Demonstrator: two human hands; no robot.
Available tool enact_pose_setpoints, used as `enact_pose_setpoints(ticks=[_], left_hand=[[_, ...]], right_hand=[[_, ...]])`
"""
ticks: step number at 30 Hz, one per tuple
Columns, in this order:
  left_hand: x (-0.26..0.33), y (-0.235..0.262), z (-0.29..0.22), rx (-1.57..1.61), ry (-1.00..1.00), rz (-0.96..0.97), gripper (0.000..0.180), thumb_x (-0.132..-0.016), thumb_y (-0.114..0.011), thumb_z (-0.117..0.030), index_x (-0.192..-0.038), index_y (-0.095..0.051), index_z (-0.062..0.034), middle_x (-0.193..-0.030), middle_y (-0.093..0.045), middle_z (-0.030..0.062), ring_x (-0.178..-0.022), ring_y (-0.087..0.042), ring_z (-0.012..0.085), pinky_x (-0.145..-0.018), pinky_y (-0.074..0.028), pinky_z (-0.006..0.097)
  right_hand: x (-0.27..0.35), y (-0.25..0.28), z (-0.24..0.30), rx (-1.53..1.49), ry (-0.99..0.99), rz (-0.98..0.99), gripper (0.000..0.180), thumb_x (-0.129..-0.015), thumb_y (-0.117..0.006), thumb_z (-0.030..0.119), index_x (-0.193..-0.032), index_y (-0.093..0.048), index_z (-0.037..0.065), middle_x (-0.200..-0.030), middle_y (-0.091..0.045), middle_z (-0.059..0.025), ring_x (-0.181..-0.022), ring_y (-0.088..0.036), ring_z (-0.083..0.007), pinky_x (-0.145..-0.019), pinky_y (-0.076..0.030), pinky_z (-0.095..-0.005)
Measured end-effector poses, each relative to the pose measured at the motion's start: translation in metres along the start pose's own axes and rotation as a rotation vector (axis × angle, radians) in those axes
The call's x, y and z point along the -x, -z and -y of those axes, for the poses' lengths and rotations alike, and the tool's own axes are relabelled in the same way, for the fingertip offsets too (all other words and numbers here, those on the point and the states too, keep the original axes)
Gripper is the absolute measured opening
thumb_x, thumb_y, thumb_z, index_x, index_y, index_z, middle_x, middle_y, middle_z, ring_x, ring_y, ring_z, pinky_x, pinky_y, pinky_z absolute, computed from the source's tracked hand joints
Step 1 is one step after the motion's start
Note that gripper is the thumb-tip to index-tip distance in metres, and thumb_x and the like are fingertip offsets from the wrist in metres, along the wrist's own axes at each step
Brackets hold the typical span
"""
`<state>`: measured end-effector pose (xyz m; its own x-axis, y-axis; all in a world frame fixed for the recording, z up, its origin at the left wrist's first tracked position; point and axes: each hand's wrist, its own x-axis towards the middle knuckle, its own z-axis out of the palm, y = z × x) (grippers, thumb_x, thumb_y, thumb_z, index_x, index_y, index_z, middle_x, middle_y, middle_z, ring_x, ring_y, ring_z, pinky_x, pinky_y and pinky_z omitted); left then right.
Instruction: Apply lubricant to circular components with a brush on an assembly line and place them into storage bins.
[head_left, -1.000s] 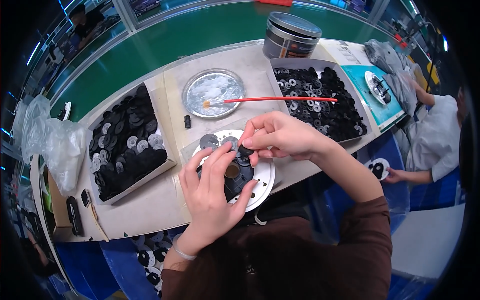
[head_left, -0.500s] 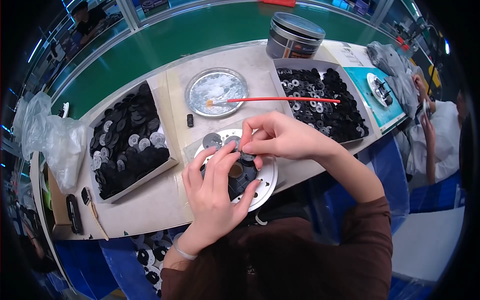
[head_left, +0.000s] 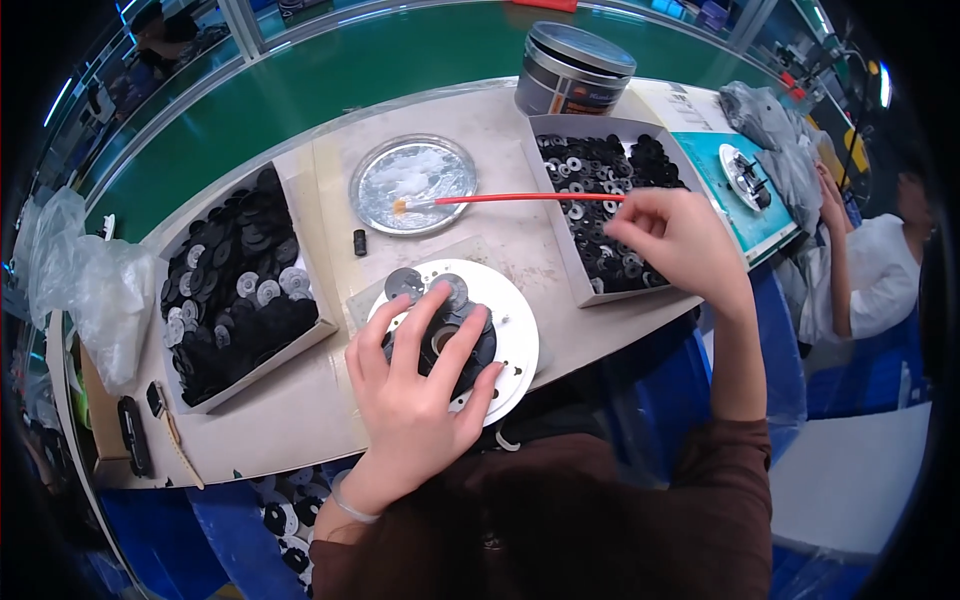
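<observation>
Our left hand lies spread, fingers apart, on the black ring part seated on the white round fixture at the bench's near edge. We judge it should press flat while our right hand, fingers pinched together, picks one small black washer from the right tray.
</observation>
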<state>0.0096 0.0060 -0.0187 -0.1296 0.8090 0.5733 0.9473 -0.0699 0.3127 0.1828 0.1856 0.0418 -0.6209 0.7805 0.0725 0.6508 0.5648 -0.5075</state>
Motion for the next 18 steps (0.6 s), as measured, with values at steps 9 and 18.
enact_pose_setpoints(ticks=[9,18], left_hand=[[0.002,-0.004,0.001,0.006,-0.028,-0.043,0.035,-0.061,-0.069,-0.019,-0.095,-0.064,-0.0095,-0.115,-0.051,0.0088,-0.104,-0.043,0.0294,-0.084,-0.033,0.038],[-0.001,-0.003,0.001,0.001,-0.022,-0.026,0.036,-0.06,-0.069,-0.019,-0.095,-0.064,-0.0106,-0.114,-0.052,0.0089,-0.103,-0.044,0.0289,-0.081,-0.034,0.038]], right_hand=[[0.003,-0.025,-0.031,-0.008,0.066,0.126,0.015,-0.065,-0.069,0.012,-0.076,-0.065,0.004,-0.066,-0.059,-0.0054,-0.058,-0.051,-0.0159,-0.057,-0.043,-0.0267],[-0.005,-0.022,-0.03,-0.044,-0.02,0.301,0.016,-0.063,-0.069,0.011,-0.076,-0.063,0.002,-0.071,-0.059,-0.0061,-0.064,-0.053,-0.0146,-0.062,-0.044,-0.0255]])
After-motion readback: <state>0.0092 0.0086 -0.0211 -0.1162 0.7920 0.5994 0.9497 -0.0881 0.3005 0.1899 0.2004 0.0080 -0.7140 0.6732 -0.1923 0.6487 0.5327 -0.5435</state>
